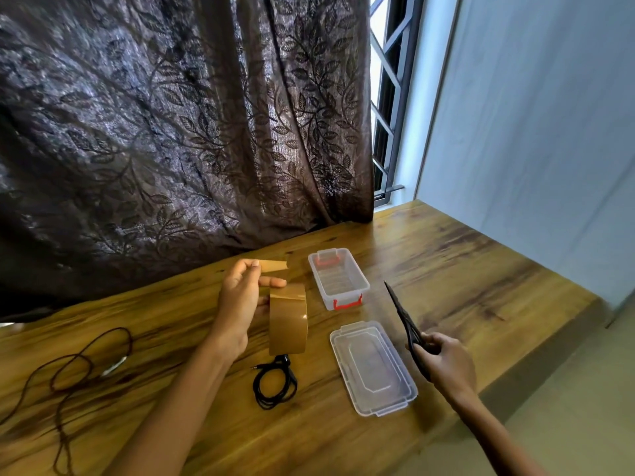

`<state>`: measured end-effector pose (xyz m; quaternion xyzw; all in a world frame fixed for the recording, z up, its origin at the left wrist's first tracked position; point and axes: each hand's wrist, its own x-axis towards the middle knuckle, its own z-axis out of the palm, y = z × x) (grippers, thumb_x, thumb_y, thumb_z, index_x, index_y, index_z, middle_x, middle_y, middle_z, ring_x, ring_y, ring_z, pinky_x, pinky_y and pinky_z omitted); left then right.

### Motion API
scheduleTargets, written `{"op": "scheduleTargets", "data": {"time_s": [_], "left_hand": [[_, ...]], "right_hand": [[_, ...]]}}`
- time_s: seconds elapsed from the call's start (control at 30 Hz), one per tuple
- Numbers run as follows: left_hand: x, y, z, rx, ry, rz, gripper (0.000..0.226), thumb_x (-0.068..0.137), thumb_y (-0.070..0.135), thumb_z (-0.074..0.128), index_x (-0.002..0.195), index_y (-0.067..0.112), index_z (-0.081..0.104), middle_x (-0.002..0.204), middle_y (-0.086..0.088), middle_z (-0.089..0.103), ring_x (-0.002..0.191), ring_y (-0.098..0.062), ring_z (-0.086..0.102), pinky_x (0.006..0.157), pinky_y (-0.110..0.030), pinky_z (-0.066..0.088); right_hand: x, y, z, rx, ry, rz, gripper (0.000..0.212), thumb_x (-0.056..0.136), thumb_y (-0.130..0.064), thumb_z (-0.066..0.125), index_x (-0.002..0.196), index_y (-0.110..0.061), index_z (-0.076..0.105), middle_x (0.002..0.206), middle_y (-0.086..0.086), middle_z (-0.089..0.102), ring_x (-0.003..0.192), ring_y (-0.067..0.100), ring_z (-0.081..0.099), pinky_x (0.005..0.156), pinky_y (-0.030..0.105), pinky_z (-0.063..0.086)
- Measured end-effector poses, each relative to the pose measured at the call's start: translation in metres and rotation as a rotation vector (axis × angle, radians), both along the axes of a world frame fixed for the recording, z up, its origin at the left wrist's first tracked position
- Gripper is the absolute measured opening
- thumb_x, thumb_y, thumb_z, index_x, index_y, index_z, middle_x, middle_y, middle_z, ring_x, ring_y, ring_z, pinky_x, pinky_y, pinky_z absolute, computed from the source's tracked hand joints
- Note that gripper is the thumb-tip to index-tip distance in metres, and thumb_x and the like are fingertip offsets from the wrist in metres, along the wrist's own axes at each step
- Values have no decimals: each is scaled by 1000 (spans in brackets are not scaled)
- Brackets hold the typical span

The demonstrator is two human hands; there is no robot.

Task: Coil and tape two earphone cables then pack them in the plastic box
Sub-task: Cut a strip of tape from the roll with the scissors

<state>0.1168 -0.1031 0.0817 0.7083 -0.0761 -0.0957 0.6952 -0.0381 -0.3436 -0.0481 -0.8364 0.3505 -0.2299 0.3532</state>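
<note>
My left hand (238, 304) holds a brown tape roll (288, 321) above the table, and its thumb and fingers pinch a short tape strip (273, 265) above the roll. My right hand (446, 362) grips black scissors (405, 321) with closed blades pointing up and away. A coiled black earphone cable (275, 383) lies on the table below the roll. A second, dark uncoiled earphone cable (68, 372) sprawls at the left. The open clear plastic box (338, 280) with red latches stands behind, and its lid (372, 367) lies flat nearer me.
The wooden table (464, 269) ends at the right, with floor beyond. A dark leaf-patterned curtain (171, 132) hangs along the table's back edge. A barred window (388, 97) and a pale wall (532, 132) are at the right.
</note>
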Motion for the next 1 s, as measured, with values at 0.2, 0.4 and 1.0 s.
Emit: {"op": "scheduleTargets", "data": {"time_s": [0.2, 0.4, 1.0], "left_hand": [[-5, 0, -1, -16, 41, -28, 24, 98, 32, 37, 97, 17, 55, 83, -7, 70, 67, -19, 63, 57, -31, 50], [-9, -1, -4, -24, 65, -37, 23, 97, 34, 38, 92, 20, 55, 82, -7, 69, 66, -18, 62, 56, -31, 49], [-18, -7, -16, -42, 78, -38, 26, 97, 34, 38, 92, 18, 58, 84, -6, 69, 70, -17, 64, 60, -30, 52]], "right_hand": [[-3, -6, -16, -134, 181, -107, 19, 76, -22, 72, 73, -10, 57, 68, 7, 62, 63, 25, 55, 52, 28, 38], [-1, -11, -29, -215, 191, -106, 17, 74, -16, 73, 71, -3, 63, 71, 13, 64, 65, 26, 55, 57, 26, 37], [30, 99, 71, 438, -198, 567, 26, 76, -41, 65, 91, -21, 69, 85, -2, 72, 82, 6, 66, 74, 19, 54]]}}
